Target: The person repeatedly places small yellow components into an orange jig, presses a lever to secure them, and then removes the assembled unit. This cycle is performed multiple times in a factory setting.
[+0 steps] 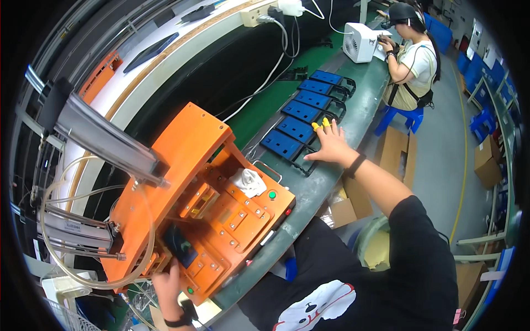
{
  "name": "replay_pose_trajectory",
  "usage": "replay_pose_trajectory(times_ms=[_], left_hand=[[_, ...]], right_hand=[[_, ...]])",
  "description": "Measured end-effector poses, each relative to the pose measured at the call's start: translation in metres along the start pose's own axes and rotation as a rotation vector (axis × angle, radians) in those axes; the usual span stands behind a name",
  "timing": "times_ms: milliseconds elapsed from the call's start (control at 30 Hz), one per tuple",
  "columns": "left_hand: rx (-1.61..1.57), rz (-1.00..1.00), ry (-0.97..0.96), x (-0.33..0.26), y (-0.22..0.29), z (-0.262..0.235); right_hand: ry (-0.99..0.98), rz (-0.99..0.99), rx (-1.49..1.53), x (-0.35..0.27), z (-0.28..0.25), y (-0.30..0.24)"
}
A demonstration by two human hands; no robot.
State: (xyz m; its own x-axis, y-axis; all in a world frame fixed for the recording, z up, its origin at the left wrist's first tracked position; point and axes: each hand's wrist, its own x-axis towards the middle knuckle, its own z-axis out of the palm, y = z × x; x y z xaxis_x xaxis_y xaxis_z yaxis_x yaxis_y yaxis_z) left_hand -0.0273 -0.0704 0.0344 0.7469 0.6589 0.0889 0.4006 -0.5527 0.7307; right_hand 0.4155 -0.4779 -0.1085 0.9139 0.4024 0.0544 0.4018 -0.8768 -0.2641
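Two-handed work at a pneumatic press. The orange press (pixel 190 135), with its clear-walled cylinders (pixel 105 132), occupied the left and centre of the frame; a dark glossy plate (pixel 180 245) lay in its fixture, lower left of centre. Six blue panels (pixel 281 144) with black frames lay in a row on the green bench (pixel 359 107), from the centre toward the upper right. The right hand (pixel 333 148), yellow cots (pixel 326 122) on two fingers, was stretched over the frame ends of the nearer panels; its grip was spread and held nothing, though contact could not be told. The left hand (pixel 167 284) was at the press's lower edge, thumb beside the plate; its other fingers were hidden, so its grip could not be judged. The step in hand appeared to be reaching for a panel while the left hand attended the plate. The next move probably called for the right fingers to close on one frame without disturbing its neighbours.
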Motion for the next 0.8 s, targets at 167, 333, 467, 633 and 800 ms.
replay_pose_trajectory(times_ms=[167,333,467,633,800], left_hand=[[-0.069,0.127,0.158,-0.053,-0.048,0.011],[-0.342,0.036,0.388,-0.088,-0.087,0.039],[-0.349,0.064,0.439,-0.084,-0.097,0.059],[-0.073,0.303,0.469,-0.077,-0.023,0.052],[-0.074,0.233,0.499,-0.075,-0.019,0.064]], right_hand=[[-0.019,-0.064,0.183,0.012,0.006,0.007],[0.139,-0.150,0.126,0.001,0.001,-0.013],[0.253,-0.246,0.064,0.014,0.001,-0.007],[0.248,-0.265,0.081,0.084,0.010,-0.029],[0.120,-0.176,0.121,0.159,0.024,-0.084]])
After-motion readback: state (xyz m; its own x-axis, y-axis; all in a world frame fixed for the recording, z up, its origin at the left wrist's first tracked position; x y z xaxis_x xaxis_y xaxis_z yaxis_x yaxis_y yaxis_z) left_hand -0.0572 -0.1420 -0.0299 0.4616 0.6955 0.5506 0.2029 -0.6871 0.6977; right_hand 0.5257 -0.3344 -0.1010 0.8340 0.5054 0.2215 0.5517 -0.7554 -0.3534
